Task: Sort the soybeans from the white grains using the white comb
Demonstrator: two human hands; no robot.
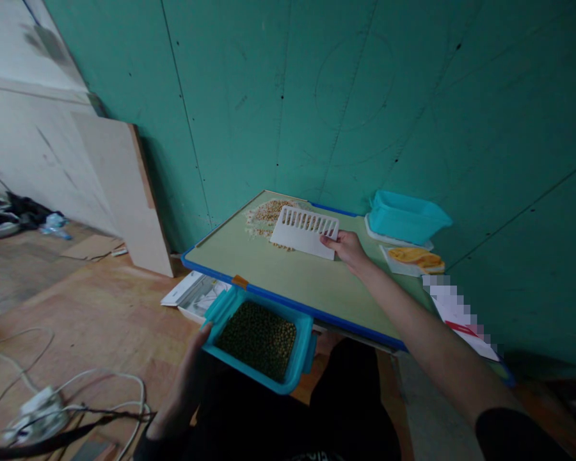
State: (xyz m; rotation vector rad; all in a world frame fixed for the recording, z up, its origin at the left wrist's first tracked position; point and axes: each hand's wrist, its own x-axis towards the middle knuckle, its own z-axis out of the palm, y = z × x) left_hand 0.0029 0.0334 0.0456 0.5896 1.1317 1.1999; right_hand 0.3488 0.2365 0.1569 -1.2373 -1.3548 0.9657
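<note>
My right hand (345, 248) grips the right end of a white slotted plate (303, 240), which is held over the pale green table top (249, 269). Beyond and left of the plate lie scattered tan beans (271, 210) mixed with paler grains. My left hand (194, 355) holds the left side of a turquoise container (288, 378) below the table's front edge. Dark green beans (254, 330) fill much of it, with tan beans (284, 336) on the right side. Part of my left hand's fingers is hidden by the container.
An upright turquoise bin (408, 218) stands on the table's right, near a yellow cloth (417, 258) and a paper sheet (465, 320). An open white box (196, 296) sits under the left edge. Cables and a power strip (41, 413) lie on the floor.
</note>
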